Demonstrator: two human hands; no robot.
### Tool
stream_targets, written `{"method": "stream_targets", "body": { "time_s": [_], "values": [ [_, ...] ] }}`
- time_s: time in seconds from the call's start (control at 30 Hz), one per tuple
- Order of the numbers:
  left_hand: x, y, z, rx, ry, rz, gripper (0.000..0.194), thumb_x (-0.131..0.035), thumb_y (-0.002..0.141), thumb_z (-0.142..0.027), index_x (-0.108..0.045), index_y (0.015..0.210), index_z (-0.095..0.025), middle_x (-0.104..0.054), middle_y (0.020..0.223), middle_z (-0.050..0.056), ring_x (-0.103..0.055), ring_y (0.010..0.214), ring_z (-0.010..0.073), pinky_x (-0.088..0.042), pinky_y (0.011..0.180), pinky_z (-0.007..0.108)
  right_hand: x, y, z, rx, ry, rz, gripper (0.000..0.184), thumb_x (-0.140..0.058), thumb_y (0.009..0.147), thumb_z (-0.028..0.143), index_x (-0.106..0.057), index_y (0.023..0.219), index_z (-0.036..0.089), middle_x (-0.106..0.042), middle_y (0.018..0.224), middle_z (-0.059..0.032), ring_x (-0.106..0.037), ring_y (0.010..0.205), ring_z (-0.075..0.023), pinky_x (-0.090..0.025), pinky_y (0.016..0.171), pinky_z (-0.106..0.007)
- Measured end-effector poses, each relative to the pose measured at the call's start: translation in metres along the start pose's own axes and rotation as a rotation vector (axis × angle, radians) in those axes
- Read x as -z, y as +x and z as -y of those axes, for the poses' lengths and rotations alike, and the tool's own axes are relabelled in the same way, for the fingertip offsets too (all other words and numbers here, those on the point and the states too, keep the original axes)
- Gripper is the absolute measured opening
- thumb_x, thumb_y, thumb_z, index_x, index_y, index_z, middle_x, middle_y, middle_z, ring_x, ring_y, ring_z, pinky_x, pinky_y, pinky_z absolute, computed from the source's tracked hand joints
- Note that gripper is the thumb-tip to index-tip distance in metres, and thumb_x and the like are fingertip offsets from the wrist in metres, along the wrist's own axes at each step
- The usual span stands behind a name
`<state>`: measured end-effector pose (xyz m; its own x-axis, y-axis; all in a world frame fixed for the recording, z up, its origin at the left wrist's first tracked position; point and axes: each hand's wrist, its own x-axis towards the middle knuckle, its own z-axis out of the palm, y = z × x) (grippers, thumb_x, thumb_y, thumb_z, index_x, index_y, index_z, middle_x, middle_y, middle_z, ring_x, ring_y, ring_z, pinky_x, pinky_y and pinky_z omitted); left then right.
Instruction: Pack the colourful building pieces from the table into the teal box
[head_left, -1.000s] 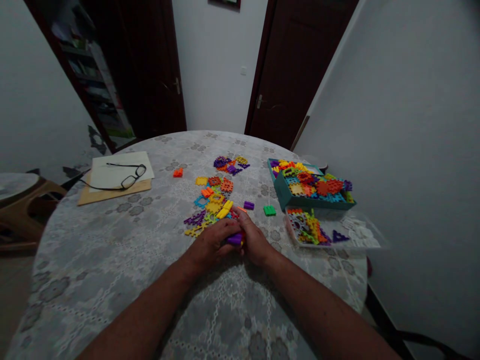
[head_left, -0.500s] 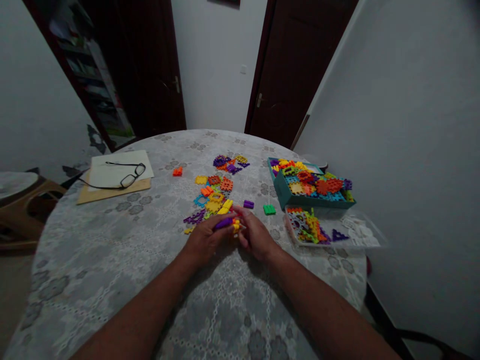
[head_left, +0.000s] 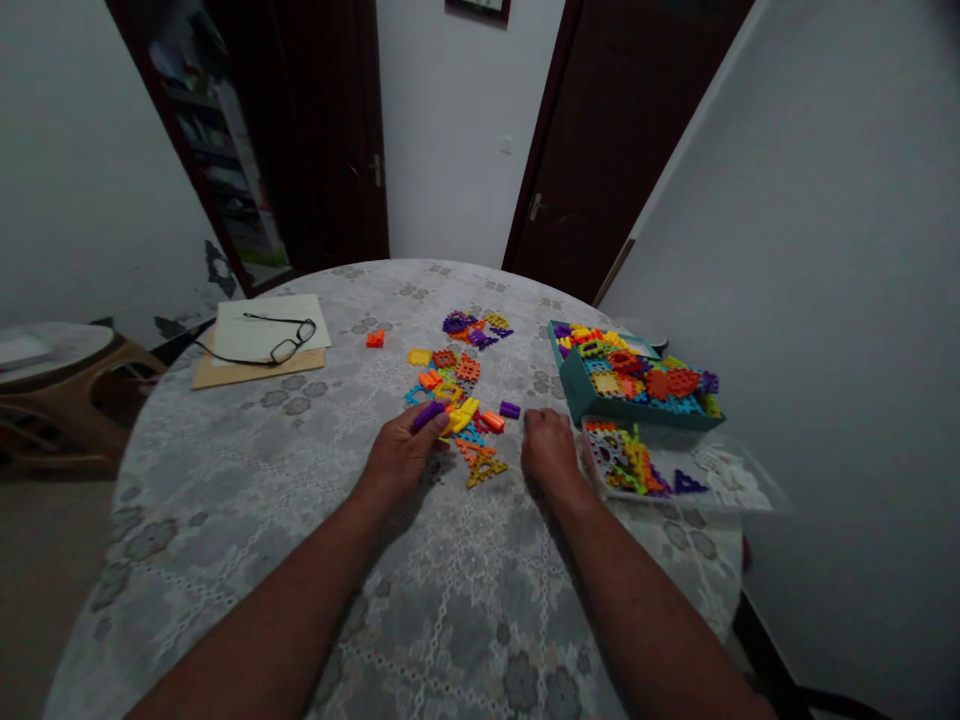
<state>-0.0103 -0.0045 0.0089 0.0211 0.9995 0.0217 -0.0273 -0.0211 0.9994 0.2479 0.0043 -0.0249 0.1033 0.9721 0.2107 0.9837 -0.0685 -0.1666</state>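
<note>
My left hand (head_left: 401,455) is closed on a purple building block (head_left: 428,415), held between thumb and fingers above the pile. Orange and yellow pieces meet its end; whether they are joined to it I cannot tell. Right beside it are a yellow block (head_left: 463,414), an orange block (head_left: 493,421), an orange triangle (head_left: 474,452) and a mustard triangle (head_left: 487,471). My right hand (head_left: 550,447) rests low over the cloth, fingers curled downward, and whatever is under them is hidden. A loose purple block (head_left: 510,410) lies just left of it.
A teal box (head_left: 637,412) full of colourful pieces stands at right, with a clear plastic tray (head_left: 600,489) of pieces in front. Farther back lie a small pile of pieces (head_left: 476,328) and an orange block (head_left: 375,340). Glasses (head_left: 285,349) rest on paper (head_left: 232,335) at left.
My right hand has left the held pieces and moved right, over the spot where a green block lay; that block is now hidden. My left hand keeps the purple block. The view has shifted slightly.
</note>
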Motion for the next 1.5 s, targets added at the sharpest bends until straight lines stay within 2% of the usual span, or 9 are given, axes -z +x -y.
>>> {"method": "stream_targets", "body": {
  "time_s": [0.13,0.23,0.4,0.53,0.77,0.9,1.07,1.27,1.5],
  "values": [
    [-0.001,-0.005,-0.003,-0.085,0.121,0.029,0.046,-0.079,0.092,-0.051,-0.082,0.128,-0.023,-0.083,0.117,0.009,-0.075,0.078,0.0211,-0.064,0.081,0.042,0.011,-0.003,0.003,0.071,0.365,-0.122,0.034,-0.052,0.097,0.017,-0.079,0.118,0.015,-0.076,0.120,-0.0182,-0.063,0.118,-0.0304,-0.045,0.111,-0.044],
    [-0.002,-0.006,0.001,-0.167,0.209,0.034,0.041,-0.074,0.097,-0.048,-0.081,0.131,-0.025,-0.083,0.118,0.009,-0.075,0.083,0.0227,-0.063,0.089,0.045,0.020,-0.010,0.015,-0.025,0.840,-0.156,0.027,-0.058,0.099,0.033,-0.080,0.111,0.021,-0.078,0.113,-0.0107,-0.068,0.107,-0.0271,-0.053,0.102,-0.044],
    [-0.001,-0.007,0.009,-0.522,0.369,0.076,0.032,-0.067,0.103,-0.036,-0.079,0.131,-0.024,-0.079,0.127,0.011,-0.072,0.118,0.0276,-0.056,0.109,0.047,0.028,-0.026,0.049,-0.355,1.686,0.181,0.031,-0.082,0.086,0.046,-0.077,0.103,0.020,-0.077,0.101,-0.0085,-0.069,0.083,-0.0199,-0.057,0.068,-0.030],
    [-0.005,-0.008,0.011,-0.667,0.518,0.198,0.036,-0.064,0.103,-0.029,-0.075,0.137,-0.024,-0.074,0.129,0.013,-0.070,0.120,0.0283,-0.057,0.106,0.046,0.027,-0.038,0.071,-0.434,1.964,0.491,0.035,-0.081,0.089,0.047,-0.074,0.108,0.019,-0.076,0.095,-0.0060,-0.069,0.078,-0.0176,-0.058,0.063,-0.027],
    [-0.017,-0.009,0.022,-0.723,0.660,0.329,0.038,-0.059,0.103,-0.023,-0.073,0.138,-0.023,-0.071,0.135,0.017,-0.068,0.123,0.0314,-0.058,0.107,0.051,0.018,-0.046,0.079,-0.312,2.001,0.562,0.047,-0.087,0.087,0.051,-0.070,0.118,0.021,-0.075,0.089,-0.0013,-0.070,0.070,-0.0161,-0.059,0.059,-0.026],
    [-0.017,-0.011,0.033,-0.774,0.749,0.287,0.058,-0.055,0.096,-0.011,-0.059,0.153,-0.019,-0.065,0.146,0.020,-0.063,0.135,0.0326,-0.054,0.117,0.057,0.017,-0.045,0.079,-0.280,1.996,0.593,0.056,-0.085,0.087,0.061,-0.068,0.121,0.020,-0.074,0.088,-0.0012,-0.068,0.064,-0.0157,-0.059,0.054,-0.026],
    [-0.015,-0.011,0.035,-0.873,0.775,0.272,0.056,-0.048,0.103,-0.012,-0.050,0.158,-0.017,-0.066,0.148,0.022,-0.064,0.139,0.0328,-0.055,0.118,0.055,0.025,-0.044,0.081,-0.178,1.963,0.623,0.059,-0.087,0.086,0.058,-0.066,0.128,0.023,-0.076,0.101,-0.0032,-0.070,0.068,-0.0152,-0.056,0.054,-0.023],
    [-0.013,-0.008,0.037,-0.850,0.813,0.308,0.057,-0.060,0.096,-0.017,-0.053,0.153,-0.020,-0.073,0.139,0.020,-0.074,0.125,0.0349,-0.063,0.106,0.052,0.021,-0.043,0.082,-0.196,1.937,0.563,0.060,-0.085,0.084,0.063,-0.068,0.125,0.023,-0.077,0.102,-0.0052,-0.071,0.075,-0.0184,-0.055,0.054,-0.024],
    [-0.011,-0.009,0.040,-0.838,0.754,0.261,0.071,-0.056,0.098,-0.014,-0.043,0.167,-0.024,-0.063,0.158,0.019,-0.063,0.145,0.0341,-0.054,0.122,0.054,0.013,-0.042,0.082,-0.282,1.905,0.467,0.058,-0.086,0.080,0.062,-0.070,0.119,0.022,-0.075,0.091,-0.0026,-0.069,0.070,-0.0179,-0.055,0.052,-0.024]
  ]
}}
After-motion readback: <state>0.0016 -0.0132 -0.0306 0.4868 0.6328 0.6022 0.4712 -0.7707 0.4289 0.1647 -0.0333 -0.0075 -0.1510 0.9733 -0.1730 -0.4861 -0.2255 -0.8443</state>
